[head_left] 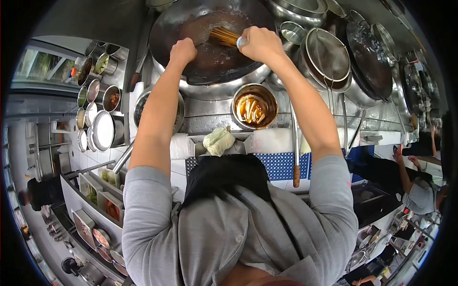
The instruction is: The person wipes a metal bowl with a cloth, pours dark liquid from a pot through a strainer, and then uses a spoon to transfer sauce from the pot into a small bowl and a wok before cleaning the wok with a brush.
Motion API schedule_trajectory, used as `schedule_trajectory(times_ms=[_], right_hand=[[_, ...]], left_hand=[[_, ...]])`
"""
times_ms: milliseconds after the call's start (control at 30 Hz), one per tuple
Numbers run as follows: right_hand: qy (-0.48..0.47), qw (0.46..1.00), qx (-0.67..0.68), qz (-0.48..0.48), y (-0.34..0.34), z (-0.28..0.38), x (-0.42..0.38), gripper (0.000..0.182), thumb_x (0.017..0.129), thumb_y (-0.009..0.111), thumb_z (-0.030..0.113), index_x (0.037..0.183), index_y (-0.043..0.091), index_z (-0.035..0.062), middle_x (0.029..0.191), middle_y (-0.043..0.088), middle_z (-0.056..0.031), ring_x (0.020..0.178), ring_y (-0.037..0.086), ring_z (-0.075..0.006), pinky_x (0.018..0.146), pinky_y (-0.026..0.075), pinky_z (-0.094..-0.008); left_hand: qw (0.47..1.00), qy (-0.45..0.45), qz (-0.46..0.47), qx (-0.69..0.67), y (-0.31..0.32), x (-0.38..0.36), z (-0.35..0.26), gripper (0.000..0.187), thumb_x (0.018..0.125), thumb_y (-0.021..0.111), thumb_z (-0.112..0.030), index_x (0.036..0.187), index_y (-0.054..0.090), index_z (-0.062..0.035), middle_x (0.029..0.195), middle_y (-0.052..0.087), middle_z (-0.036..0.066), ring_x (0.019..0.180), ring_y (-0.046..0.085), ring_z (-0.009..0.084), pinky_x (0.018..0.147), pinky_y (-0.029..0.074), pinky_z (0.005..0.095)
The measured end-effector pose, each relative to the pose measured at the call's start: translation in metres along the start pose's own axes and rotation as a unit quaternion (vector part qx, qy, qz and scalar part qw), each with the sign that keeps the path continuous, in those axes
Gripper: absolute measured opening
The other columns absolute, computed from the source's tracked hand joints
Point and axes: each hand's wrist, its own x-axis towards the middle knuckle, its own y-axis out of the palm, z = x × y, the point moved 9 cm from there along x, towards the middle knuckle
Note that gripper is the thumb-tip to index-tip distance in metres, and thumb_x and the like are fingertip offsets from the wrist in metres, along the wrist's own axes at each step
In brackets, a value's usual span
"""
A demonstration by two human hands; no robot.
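Observation:
A large dark wok sits at the top centre, its inside wet and dotted with bits of foam or water. My right hand is closed around the pale-banded end of a bamboo wok brush, whose bristles point left into the wok. Over the wok's left side, my left hand is curled into a fist; its fingers face away, and what they grip, if anything, is hidden. Below the wok stands a metal pot smeared inside with brown sauce. A crumpled pale cloth lies on the front ledge.
A round mesh strainer rests over a pot at the right, with a second dark wok beyond it. A long wooden-handled tool hangs over the front edge. Several metal containers stand at the left. Another person is at far right.

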Motion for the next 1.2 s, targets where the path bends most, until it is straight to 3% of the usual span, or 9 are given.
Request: schedule_trajectory(times_ms=[167, 333, 433, 533, 567, 633, 900, 1000, 1200], right_hand=[[-0.001, 0.999, 0.049, -0.011, 0.013, 0.018, -0.025, 0.031, 0.077, 0.067, 0.023, 0.104, 0.076, 0.0107, 0.096, 0.074, -0.0200, 0.094, 0.072, -0.0377, 0.086, 0.057, -0.0445], [0.004, 0.999, 0.035, -0.007, 0.015, 0.026, -0.013, 0.030, 0.074, 0.069, 0.027, 0.098, 0.077, 0.0105, 0.093, 0.074, -0.0175, 0.092, 0.072, -0.0364, 0.083, 0.057, -0.0450], [0.025, 0.999, -0.014, 0.032, 0.039, 0.005, -0.012, 0.039, 0.075, 0.071, 0.034, 0.103, 0.076, 0.0073, 0.098, 0.074, -0.0187, 0.095, 0.073, -0.0325, 0.088, 0.056, -0.0455], [0.121, 0.992, 0.020, -0.012, -0.008, 0.008, -0.034, 0.033, 0.072, 0.067, 0.029, 0.094, 0.077, 0.0065, 0.096, 0.074, -0.0201, 0.093, 0.072, -0.0373, 0.086, 0.057, -0.0455], [0.131, 0.989, 0.067, -0.022, -0.009, 0.003, -0.038, 0.033, 0.072, 0.069, 0.031, 0.095, 0.078, 0.0087, 0.096, 0.074, -0.0197, 0.094, 0.072, -0.0365, 0.086, 0.057, -0.0446], [0.111, 0.992, 0.061, -0.013, 0.014, -0.003, -0.041, 0.032, 0.071, 0.069, 0.026, 0.096, 0.078, 0.0076, 0.099, 0.074, -0.0188, 0.097, 0.072, -0.0346, 0.087, 0.057, -0.0416], [0.143, 0.927, 0.243, -0.246, -0.032, -0.036, -0.178, 0.050, 0.063, 0.084, 0.032, 0.106, 0.077, 0.0094, 0.103, 0.075, -0.0151, 0.092, 0.073, -0.0300, 0.087, 0.056, -0.0386], [0.133, 0.878, 0.349, -0.299, -0.033, -0.052, -0.244, 0.044, 0.076, 0.084, 0.019, 0.112, 0.072, -0.0021, 0.103, 0.075, -0.0152, 0.094, 0.072, -0.0182, 0.083, 0.057, -0.0337], [0.300, 0.903, 0.160, -0.263, 0.014, -0.125, -0.327, 0.051, 0.077, 0.082, 0.029, 0.122, 0.071, 0.0078, 0.107, 0.074, -0.0194, 0.094, 0.074, -0.0262, 0.086, 0.056, -0.0338]], left_hand=[[0.948, -0.108, 0.217, -0.205, 0.060, 0.014, 0.029, 0.022, 0.081, 0.059, -0.014, 0.088, 0.076, -0.0015, 0.094, 0.073, 0.025, 0.095, 0.071, 0.0399, 0.082, 0.055, 0.0451], [0.971, -0.050, 0.164, -0.169, 0.061, 0.034, 0.040, 0.023, 0.078, 0.061, -0.018, 0.088, 0.077, -0.0043, 0.093, 0.073, 0.022, 0.091, 0.071, 0.0400, 0.079, 0.054, 0.0447], [0.924, 0.362, 0.052, 0.110, 0.056, 0.026, 0.012, 0.019, 0.079, 0.066, -0.019, 0.083, 0.073, -0.0025, 0.091, 0.070, 0.022, 0.091, 0.068, 0.0418, 0.081, 0.053, 0.0499], [0.883, 0.440, 0.007, 0.161, 0.093, 0.060, 0.048, 0.016, 0.078, 0.070, -0.018, 0.080, 0.073, -0.0017, 0.077, 0.068, 0.021, 0.071, 0.066, 0.0360, 0.065, 0.052, 0.0482], [0.975, 0.137, 0.116, -0.129, 0.081, 0.074, 0.074, 0.014, 0.079, 0.067, -0.014, 0.075, 0.071, -0.0008, 0.064, 0.062, 0.020, 0.058, 0.061, 0.0322, 0.058, 0.045, 0.0480], [0.936, -0.038, 0.193, -0.292, 0.069, 0.064, 0.085, 0.019, 0.082, 0.062, -0.013, 0.065, 0.064, -0.0043, 0.051, 0.054, 0.007, 0.044, 0.046, 0.0193, 0.045, 0.031, 0.0387], [0.691, -0.119, 0.223, -0.677, 0.042, 0.044, 0.084, 0.012, 0.096, 0.060, -0.011, 0.103, 0.067, -0.0042, 0.074, 0.060, -0.002, 0.057, 0.053, 0.0049, 0.048, 0.044, 0.0177], [0.635, -0.066, 0.277, -0.718, 0.010, 0.000, 0.062, 0.013, 0.099, 0.058, -0.009, 0.109, 0.065, -0.0036, 0.083, 0.063, 0.000, 0.069, 0.060, 0.0066, 0.059, 0.051, 0.0176], [0.538, -0.085, 0.267, -0.795, -0.008, -0.052, 0.043, 0.018, 0.101, 0.053, -0.006, 0.118, 0.059, -0.0034, 0.085, 0.062, 0.004, 0.070, 0.058, 0.0113, 0.061, 0.051, 0.0227]])
